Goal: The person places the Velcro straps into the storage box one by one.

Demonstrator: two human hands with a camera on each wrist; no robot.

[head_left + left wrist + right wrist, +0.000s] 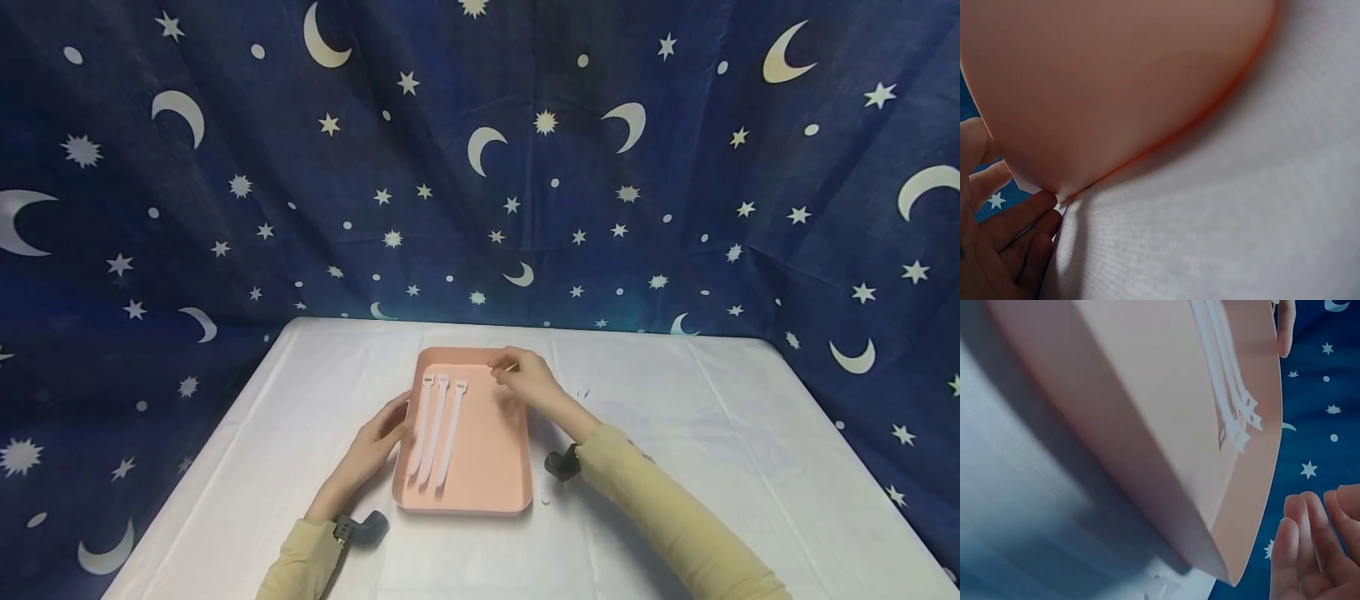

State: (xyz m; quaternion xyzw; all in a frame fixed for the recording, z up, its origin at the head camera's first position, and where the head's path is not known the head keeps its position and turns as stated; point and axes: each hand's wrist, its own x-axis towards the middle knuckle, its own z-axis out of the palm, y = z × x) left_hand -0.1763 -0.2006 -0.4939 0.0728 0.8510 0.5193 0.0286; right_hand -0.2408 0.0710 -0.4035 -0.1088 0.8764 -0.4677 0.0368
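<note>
A pink rectangular tray (487, 467) lies on the table with three white cable ties (450, 437) side by side along its left part. Their slotted heads (1235, 434) point toward the tray's far end. At the tray's left side, my left hand (378, 433) holds the rim, thumb at the edge and fingers (1022, 219) against the outer wall. Over the far right corner of the tray hovers my right hand (525, 379), fingers loosely bent. In the right wrist view, nothing shows between the fingers (1319, 531) of that hand.
A white cloth covers the table (675, 442). Behind it hangs a dark blue curtain (450, 167) with moons and stars. Small pale marks (583, 392) lie on the cloth right of the tray. Each wrist wears a dark camera (367, 529).
</note>
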